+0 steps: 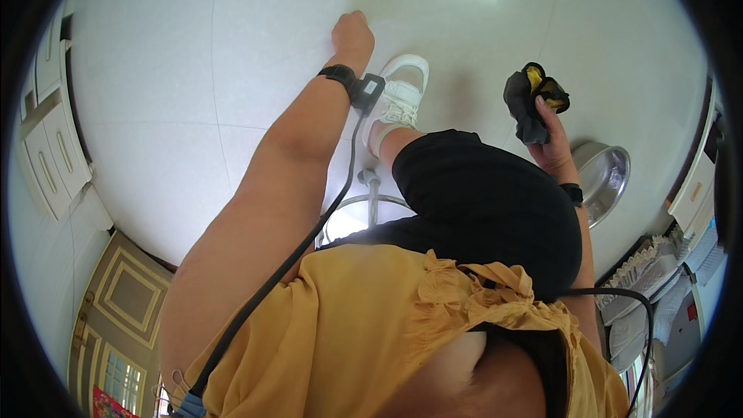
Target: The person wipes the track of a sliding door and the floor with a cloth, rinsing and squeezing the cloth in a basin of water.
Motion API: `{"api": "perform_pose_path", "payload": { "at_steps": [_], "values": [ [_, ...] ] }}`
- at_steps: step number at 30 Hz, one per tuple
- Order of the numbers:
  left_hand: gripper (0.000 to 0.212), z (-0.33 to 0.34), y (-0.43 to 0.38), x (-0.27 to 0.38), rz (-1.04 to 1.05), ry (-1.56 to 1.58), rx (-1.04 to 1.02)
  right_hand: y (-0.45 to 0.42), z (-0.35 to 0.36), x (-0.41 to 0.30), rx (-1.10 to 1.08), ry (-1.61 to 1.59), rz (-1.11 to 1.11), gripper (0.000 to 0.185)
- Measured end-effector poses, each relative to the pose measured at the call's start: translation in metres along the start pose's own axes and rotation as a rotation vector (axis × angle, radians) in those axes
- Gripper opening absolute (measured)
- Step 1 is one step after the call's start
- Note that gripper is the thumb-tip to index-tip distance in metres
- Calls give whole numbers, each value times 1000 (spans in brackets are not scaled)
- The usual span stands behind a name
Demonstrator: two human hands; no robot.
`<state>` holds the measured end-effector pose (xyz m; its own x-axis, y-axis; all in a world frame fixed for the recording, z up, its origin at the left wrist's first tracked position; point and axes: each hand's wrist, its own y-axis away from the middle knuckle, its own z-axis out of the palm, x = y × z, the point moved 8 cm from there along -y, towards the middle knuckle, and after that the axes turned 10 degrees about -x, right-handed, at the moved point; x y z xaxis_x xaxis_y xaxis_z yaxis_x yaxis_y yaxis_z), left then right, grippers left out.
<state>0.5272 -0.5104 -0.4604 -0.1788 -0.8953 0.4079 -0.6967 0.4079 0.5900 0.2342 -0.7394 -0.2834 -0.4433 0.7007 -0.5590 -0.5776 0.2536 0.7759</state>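
My left hand [353, 35] is stretched out above the pale floor, just beyond the toe of a white lace-up shoe [400, 98]. Its fingers are curled into a fist; nothing shows in it, though the palm side is hidden. Over on the right, my right hand [551, 142] grips a crumpled dark grey cloth item [525, 104] with black edging and a yellow lining. The thumb presses on its near side, and the other fingers are hidden beneath. Close to my right wrist, a round stainless steel basin [601, 177] stands on the floor.
A black cable [302, 249] runs from the device on my left wrist along that arm. Below me are a chrome ring and leg [372, 200]. White drawers [55, 157] and a panelled door [125, 296] line the left; a grey sofa with cushions [644, 278] sits at right.
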Motion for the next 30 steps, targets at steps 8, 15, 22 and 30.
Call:
{"api": "perform_pose_path", "payload": {
  "at_steps": [8,15,22,30],
  "values": [
    [15,4,-19,-62,46,142,136,-12,2,3,-74,-33,-66,37],
    [4,-33,-11,-185,-73,1493,-107,0,40,5,-42,-122,-171,42],
    [7,-149,-72,-225,103,1749,-347,-12,124,7,-14,-363,-412,47],
    [10,-285,-141,-199,257,1953,-629,-14,213,-19,166,-507,-563,46]
  ]
}}
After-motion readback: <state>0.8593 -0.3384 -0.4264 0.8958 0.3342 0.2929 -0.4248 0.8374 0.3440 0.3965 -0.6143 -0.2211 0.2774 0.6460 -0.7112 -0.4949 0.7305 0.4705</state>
